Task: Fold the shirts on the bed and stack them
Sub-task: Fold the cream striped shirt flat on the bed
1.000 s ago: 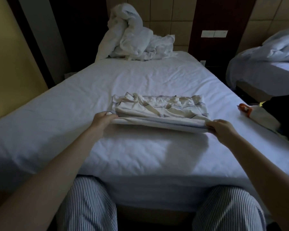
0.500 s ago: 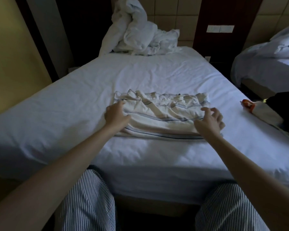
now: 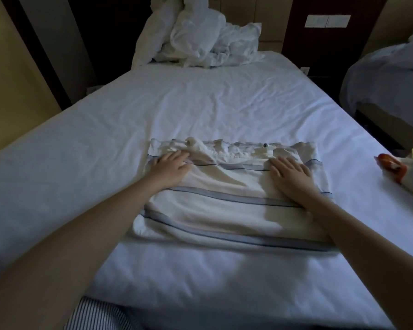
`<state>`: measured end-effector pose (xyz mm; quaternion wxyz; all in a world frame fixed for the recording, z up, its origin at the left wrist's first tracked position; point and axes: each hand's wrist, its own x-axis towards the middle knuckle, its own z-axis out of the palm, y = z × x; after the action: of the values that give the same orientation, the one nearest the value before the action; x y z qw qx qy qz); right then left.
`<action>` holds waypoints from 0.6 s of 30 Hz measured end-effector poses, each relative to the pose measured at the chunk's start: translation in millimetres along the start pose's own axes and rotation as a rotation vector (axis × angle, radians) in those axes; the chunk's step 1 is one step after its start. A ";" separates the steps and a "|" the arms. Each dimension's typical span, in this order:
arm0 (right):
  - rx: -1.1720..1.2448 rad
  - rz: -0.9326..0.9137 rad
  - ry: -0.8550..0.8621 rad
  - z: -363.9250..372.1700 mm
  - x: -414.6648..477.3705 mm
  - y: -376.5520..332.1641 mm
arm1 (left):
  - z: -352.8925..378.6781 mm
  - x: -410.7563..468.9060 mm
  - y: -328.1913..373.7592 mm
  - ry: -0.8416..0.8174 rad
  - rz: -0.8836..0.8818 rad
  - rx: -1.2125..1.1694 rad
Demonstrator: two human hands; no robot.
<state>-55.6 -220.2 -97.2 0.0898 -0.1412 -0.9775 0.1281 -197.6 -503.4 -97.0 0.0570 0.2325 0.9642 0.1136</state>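
Striped shirt point(image 3: 224, 210) lies folded on the bed point(image 3: 200, 103); its near edge, pinched up a second ago, is now laid over. Left hand point(image 3: 171, 166) and right hand point(image 3: 292, 173) press it flat, fingers straight, gripping nothing. Fold seems finished; stacking probably follows.

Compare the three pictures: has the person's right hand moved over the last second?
Yes. The right hand moved up the bed, away from the person, from the near edge of the striped shirt to lie flat on top, roughly level with the orange object.
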 end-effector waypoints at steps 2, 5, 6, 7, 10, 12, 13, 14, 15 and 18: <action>0.083 0.055 0.070 2.7 21.3 0.4 | 2.2 20.9 -0.3 0.133 -0.003 -0.070; 0.158 0.195 0.088 6.9 53.2 5.5 | 7.6 44.7 -2.5 0.282 -0.080 -0.212; 0.158 0.250 0.074 8.7 62.4 7.1 | 9.7 52.6 -4.6 0.314 -0.111 -0.254; 0.160 0.296 0.072 10.1 69.4 7.8 | 11.3 59.5 -6.2 0.357 -0.120 -0.280; 0.228 0.341 0.185 15.4 77.6 9.6 | 16.0 70.5 -9.0 0.515 -0.137 -0.393; 0.335 0.366 0.314 15.5 79.0 11.1 | 17.9 70.5 -9.7 0.629 -0.201 -0.505; 0.391 0.403 0.367 13.7 80.3 11.1 | 17.8 68.7 -10.2 0.700 -0.257 -0.527; 0.429 0.440 0.399 11.8 83.2 12.3 | 17.0 67.2 -10.8 0.767 -0.309 -0.529; 0.433 0.458 0.400 10.6 86.5 13.5 | 15.8 67.0 -12.3 0.801 -0.344 -0.527; 0.378 0.460 0.329 11.7 95.3 16.0 | 12.0 71.3 -11.3 0.687 -0.377 -0.456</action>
<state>-144.0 -179.6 -99.4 0.2396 -0.3578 -0.8514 0.2994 -263.7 -478.0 -115.5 -0.1968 -0.0166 0.9032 0.3811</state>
